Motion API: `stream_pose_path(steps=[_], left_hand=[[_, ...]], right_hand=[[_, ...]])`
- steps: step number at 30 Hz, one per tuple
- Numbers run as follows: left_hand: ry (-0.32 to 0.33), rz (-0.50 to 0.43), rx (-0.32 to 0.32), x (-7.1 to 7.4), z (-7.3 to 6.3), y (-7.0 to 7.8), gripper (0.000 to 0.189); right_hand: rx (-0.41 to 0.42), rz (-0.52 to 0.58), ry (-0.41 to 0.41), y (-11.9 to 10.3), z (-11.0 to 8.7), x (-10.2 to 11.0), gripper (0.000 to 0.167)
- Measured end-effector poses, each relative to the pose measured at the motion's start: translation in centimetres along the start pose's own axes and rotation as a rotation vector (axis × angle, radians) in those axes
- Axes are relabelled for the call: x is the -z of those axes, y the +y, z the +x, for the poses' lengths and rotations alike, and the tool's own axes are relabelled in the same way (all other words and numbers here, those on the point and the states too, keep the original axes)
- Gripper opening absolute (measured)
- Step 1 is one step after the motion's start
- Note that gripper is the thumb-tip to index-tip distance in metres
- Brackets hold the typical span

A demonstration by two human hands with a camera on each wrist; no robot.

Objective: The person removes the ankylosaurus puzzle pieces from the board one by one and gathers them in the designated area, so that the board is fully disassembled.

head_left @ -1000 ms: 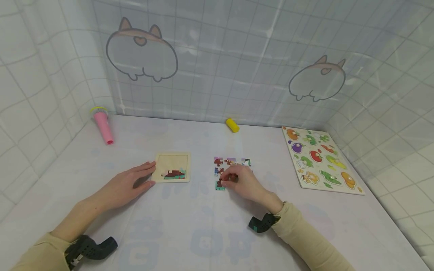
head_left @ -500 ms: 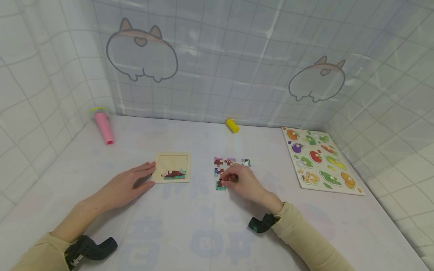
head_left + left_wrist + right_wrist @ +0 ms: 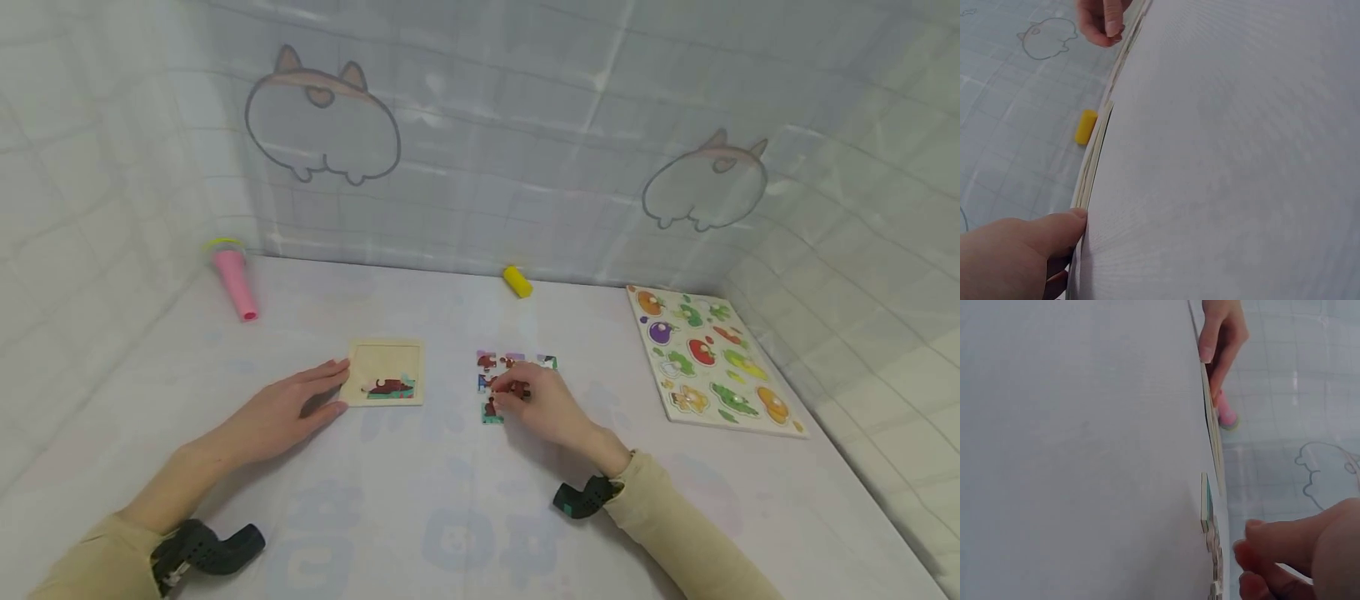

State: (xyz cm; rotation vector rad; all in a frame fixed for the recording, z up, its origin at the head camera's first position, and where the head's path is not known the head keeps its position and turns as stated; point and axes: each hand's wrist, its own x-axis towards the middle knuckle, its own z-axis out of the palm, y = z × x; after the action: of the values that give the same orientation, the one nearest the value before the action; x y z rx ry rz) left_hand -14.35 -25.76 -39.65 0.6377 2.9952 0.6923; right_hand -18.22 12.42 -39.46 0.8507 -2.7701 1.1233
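In the head view, my left hand (image 3: 281, 417) touches the left edge of a small wooden puzzle tray (image 3: 386, 358), its thumb and index finger spread apart. A few joined pieces with a brown animal picture (image 3: 390, 387) lie along the tray's lower right. Over several loose jigsaw pieces (image 3: 487, 361) to the right, my right hand (image 3: 547, 408) hovers with loosely bent fingers. Its thumb is beside the nearest piece (image 3: 492, 412). The right wrist view shows thumb and index tips apart, with nothing visible between them. The hand covers part of the loose pieces.
A pink toy microphone (image 3: 238, 287) lies at the back left. A yellow cylinder (image 3: 517, 282) is by the back wall. At the right lies a wooden vegetable puzzle board (image 3: 712, 358). Tile-patterned sheets (image 3: 480, 142) rise around the table.
The head view has shifted slightly, moving everything a little right and down in it. Both hands keep nearly the same places by the tray and the loose pieces.
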Motion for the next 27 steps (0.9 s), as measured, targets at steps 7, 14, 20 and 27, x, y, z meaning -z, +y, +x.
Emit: stream_pose_path(steps=[7, 14, 20, 27], left_hand=[[0.008, -0.008, -0.014, -0.1, 0.1, 0.2, 0.058], [0.01, -0.002, -0.01, 0.2, -0.1, 0.1, 0.057], [0.022, 0.0, -0.023, -0.1, -0.2, 0.0, 0.057], [0.02, -0.001, -0.003, -0.1, -0.2, -0.1, 0.057]], right_hand=[[0.08, 0.064, 0.002, -2.6, 2.0, -0.9, 0.015], [0.165, 0.033, -0.064, -6.1, 5.9, -4.6, 0.019], [0.13, 0.034, -0.169, -7.7, 8.6, -7.5, 0.022], [0.11, -0.046, -0.232, -8.1, 9.8, -9.2, 0.024]])
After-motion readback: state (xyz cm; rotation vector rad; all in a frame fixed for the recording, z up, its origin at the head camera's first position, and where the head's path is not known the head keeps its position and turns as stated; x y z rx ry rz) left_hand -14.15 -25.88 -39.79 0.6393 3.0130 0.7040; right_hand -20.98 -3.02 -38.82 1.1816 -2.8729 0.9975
